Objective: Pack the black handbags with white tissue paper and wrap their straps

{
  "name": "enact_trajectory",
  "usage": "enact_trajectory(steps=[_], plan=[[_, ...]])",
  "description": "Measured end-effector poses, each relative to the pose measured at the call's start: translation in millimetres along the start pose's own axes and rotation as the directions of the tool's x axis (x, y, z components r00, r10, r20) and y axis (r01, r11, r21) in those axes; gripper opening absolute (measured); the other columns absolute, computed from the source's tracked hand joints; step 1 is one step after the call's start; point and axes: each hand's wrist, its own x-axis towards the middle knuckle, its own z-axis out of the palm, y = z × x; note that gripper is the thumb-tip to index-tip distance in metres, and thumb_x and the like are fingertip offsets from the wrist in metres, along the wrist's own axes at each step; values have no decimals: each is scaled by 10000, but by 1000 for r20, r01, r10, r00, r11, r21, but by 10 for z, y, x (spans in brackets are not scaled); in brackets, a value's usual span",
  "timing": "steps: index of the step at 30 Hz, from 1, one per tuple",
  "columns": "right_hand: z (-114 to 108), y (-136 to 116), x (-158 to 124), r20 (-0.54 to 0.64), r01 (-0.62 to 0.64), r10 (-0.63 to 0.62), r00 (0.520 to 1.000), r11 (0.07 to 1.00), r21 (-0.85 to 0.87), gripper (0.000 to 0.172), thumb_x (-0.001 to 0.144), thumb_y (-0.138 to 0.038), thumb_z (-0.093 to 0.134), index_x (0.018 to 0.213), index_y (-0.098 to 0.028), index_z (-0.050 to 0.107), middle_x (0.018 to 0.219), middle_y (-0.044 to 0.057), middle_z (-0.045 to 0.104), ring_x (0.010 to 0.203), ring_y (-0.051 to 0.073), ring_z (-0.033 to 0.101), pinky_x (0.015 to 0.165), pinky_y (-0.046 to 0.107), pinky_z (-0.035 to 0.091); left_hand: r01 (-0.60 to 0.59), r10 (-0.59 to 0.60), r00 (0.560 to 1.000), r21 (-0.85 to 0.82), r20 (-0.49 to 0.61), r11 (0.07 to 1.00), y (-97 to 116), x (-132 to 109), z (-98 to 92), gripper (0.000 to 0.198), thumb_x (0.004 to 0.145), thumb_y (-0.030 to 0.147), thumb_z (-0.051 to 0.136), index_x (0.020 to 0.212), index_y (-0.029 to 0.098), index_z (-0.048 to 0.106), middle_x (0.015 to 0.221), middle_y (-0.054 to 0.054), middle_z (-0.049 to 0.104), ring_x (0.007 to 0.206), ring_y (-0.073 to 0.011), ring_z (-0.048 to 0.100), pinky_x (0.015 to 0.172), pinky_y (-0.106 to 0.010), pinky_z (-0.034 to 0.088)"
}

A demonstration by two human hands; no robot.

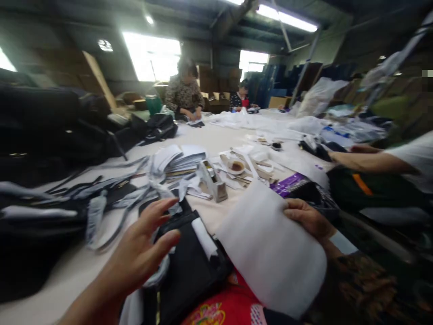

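My left hand (138, 250) hovers with fingers spread just left of a black bag (187, 266) lying on the table in front of me; it holds nothing. A small white paper-wrapped roll (204, 238) rests on the bag. My right hand (309, 220) grips the far right edge of a white foam sheet (270, 248), which curves over the near side of the bag and my lap.
A tape dispenser (214, 180) stands just beyond the bag, with stacks of white paper (176, 160) and black bags with wrapped straps (50, 198) to the left. Another person's arm (368, 160) reaches in from the right. Two people work at the table's far end (184, 92).
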Motion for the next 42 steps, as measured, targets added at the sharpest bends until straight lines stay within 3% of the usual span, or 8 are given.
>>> enact_trajectory(steps=[3,6,10,13,16,21,32,42], plan=[[625,-375,388,305,-56,84,949,993,-101,338,617,-385,907,830,-149,790,752,53,741,601,160,646,545,228,487,-24,33,998,-149,55,989,27,129,97,703,798,474,767,1419,228,549,1461,-124,538,1303,-327,524,1022,-407,504],[1120,-508,699,411,17,39,911,991,-132,409,675,-424,871,988,-175,790,865,77,763,672,196,681,583,264,518,187,-170,982,-291,83,938,-51,152,97,353,813,446,738,1025,164,734,958,-92,729,844,-229,665,706,-298,544],[1556,-387,957,398,175,-219,891,974,143,768,784,-810,572,1305,-254,668,1221,113,713,1099,318,666,873,442,551,258,-467,834,-540,-294,801,-343,-43,-64,348,774,490,756,814,153,677,701,-9,647,576,-124,532,504,-210,410],[1806,-174,997,568,64,-119,814,991,116,913,669,-848,654,1326,-214,648,1274,154,685,1200,370,617,956,506,516,211,-555,682,-599,-476,772,-550,-145,-123,391,744,513,783,863,151,695,737,-11,668,593,-127,544,524,-217,427],[1994,-7,974,524,5,-1,851,1000,-6,618,627,-546,881,1114,-194,739,1072,119,761,945,301,720,841,415,578,225,-545,714,-593,-439,773,-647,-160,-99,419,791,543,737,936,151,710,828,-43,713,667,-158,602,579,-242,466],[1853,3,948,159,35,-22,987,997,-75,400,638,-386,905,957,-199,753,967,73,788,761,216,736,709,317,623,356,-485,792,-365,-371,860,-734,-336,-129,526,879,616,581,1056,133,690,1027,-127,734,968,-270,671,831,-355,519],[1220,119,609,-53,-117,112,992,701,-703,586,701,-551,720,1116,-138,738,894,130,792,796,349,751,616,374,613,639,-673,739,-299,-15,708,-971,-810,178,371,753,315,688,1079,137,677,1000,-120,758,909,-288,713,780,-347,530],[1341,348,414,269,-355,551,790,769,-532,427,753,-428,770,1073,-146,741,901,113,785,752,273,740,613,301,553,456,-627,724,-881,286,124,-962,-840,-36,323,656,249,881,876,75,720,787,-90,700,666,-170,647,674,-270,530]])
